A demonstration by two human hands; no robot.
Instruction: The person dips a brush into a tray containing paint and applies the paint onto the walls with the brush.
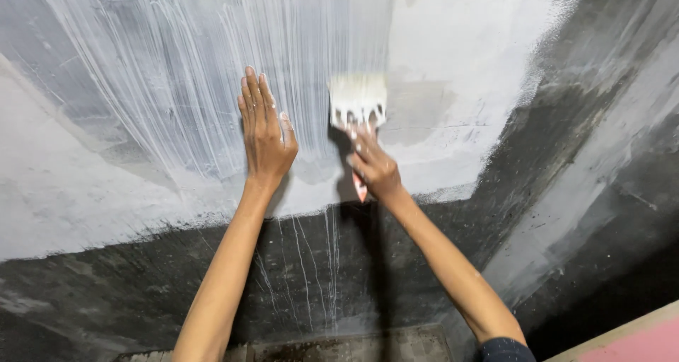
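Right hand [373,165]: fingers closed around the orange handle of a wide paintbrush [358,102], bristles loaded white, pressed to the grey wall [481,65]. Left hand [265,132]: fingers straight, together, flat on wet white streaks just beside the brush.

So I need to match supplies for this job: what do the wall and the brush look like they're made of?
The wall looks like rough cement plaster, matte grey and dark lower down, with wet white streaks across its upper part. The brush seems to have soft bristles, coated white; their fibre cannot be told. Its handle shows reddish-orange below the right hand, probably plastic or painted wood. The left hand lies flat on the wall.
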